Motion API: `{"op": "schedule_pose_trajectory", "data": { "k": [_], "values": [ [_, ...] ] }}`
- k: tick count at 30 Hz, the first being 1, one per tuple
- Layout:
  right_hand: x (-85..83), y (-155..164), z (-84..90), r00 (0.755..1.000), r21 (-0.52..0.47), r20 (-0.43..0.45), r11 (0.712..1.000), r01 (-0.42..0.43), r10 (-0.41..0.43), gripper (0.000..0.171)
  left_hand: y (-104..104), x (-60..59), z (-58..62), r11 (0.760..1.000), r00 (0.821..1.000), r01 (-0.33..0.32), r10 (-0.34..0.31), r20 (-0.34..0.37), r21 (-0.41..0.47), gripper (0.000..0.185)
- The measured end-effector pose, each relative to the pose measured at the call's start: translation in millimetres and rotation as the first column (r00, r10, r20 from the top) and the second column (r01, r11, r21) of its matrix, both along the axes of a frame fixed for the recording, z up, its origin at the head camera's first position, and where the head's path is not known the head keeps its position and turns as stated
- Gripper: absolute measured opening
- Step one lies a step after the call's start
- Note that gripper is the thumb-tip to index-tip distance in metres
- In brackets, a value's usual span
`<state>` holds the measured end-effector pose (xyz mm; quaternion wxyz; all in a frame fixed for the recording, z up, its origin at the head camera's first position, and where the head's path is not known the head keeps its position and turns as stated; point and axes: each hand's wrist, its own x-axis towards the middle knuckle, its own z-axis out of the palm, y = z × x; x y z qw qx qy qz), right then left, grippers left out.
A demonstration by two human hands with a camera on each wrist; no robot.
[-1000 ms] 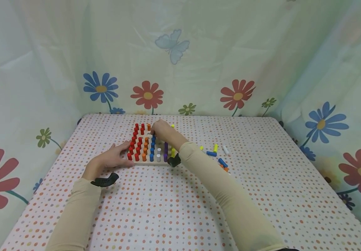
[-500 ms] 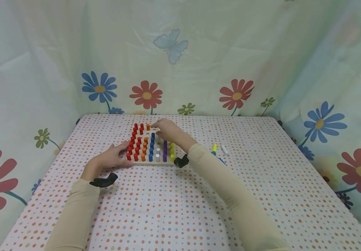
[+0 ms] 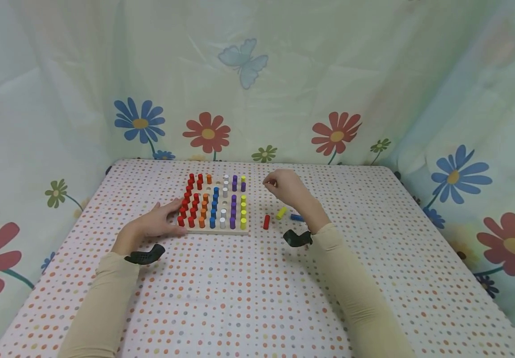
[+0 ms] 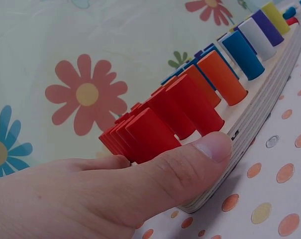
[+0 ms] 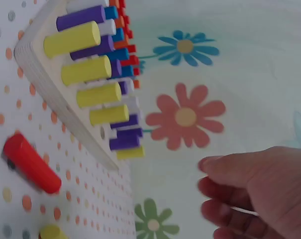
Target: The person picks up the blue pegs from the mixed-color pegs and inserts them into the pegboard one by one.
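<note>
The left hand rests on the counter at the near left corner of the pegboard, fingers straight and relaxed; the left wrist view shows its thumb pressed flat against the board's layered wooden edge, right beside the red pegs, so this grip is released, bracing rather than grasping. The pegboard lies on the dotted cloth a little left of the middle, and its pegs stand upright in columns by colour: red at the left, then orange pegs, blue pegs, white pegs, purple pegs and yellow pegs at the right. The right hand hovers above the counter to the right of the board, apart from it, with fingers loosely curled; whether anything sits between the fingertips cannot be told, since the right wrist view shows only curled fingers against the flowered curtain. Below that hand, loose pegs lie on their sides on the cloth: a red peg just beside the board's right edge, a yellow peg near it, and a blue peg partly hidden by the wrist.
</note>
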<state>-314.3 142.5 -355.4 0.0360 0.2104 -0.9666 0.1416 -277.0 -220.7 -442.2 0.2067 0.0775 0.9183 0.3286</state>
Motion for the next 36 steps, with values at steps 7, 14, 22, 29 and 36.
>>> {"op": "schedule_pose_trajectory", "data": {
  "k": [7,14,22,29,36],
  "values": [
    [10.5,35,2.5,0.982,0.078,0.17,0.994,0.074,-0.086,0.018,-1,0.8,1.0,1.0,1.0,0.003,-0.003,0.002,0.01,0.123],
    [12.0,56,3.3,0.941,0.182,0.313,0.981,0.072,-0.127,0.017,-1,0.6,3.8,1.0,1.0,-0.016,0.016,0.009,0.014,0.125],
    [13.2,65,-3.9,0.9,0.238,0.382,0.964,0.122,-0.208,0.015,0,-1.0,1.0,1.0,1.0,0.013,-0.012,-0.017,0.011,0.122],
    [12.0,65,-13.9,0.89,0.285,0.391,0.95,0.125,-0.234,0.015,0,-1.5,-0.5,1.0,1.0,0.016,-0.016,-0.017,0.004,0.121],
    [12.3,64,-18.5,0.887,0.311,0.398,0.944,0.111,-0.235,0.017,0,-0.8,0.3,1.0,1.0,0.001,-0.001,0.014,0.005,0.123]
  ]
}}
